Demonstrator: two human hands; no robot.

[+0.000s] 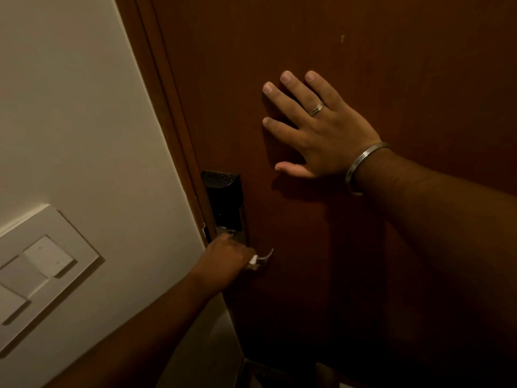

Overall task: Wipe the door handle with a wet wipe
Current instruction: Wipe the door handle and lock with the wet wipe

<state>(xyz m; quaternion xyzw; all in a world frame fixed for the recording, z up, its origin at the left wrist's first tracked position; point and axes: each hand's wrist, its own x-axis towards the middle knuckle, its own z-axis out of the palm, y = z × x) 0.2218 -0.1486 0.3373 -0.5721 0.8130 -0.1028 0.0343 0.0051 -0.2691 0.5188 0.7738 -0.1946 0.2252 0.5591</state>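
Note:
A silver lever door handle [265,255] sticks out below a black lock plate [225,203] on the dark brown door [363,51]. My left hand [226,254] is closed around the handle with a white wet wipe [254,260] peeking out between the fingers; only the handle's curved tip shows. Higher on the door my right hand [316,127] lies flat against the wood, fingers spread, holding nothing. It wears a ring and a metal bangle.
A cream wall [70,107] runs down the left, with a white switch plate [42,264] at lower left. The brown door frame [167,107] separates wall and door. The scene is dim, and the floor at the bottom is dark.

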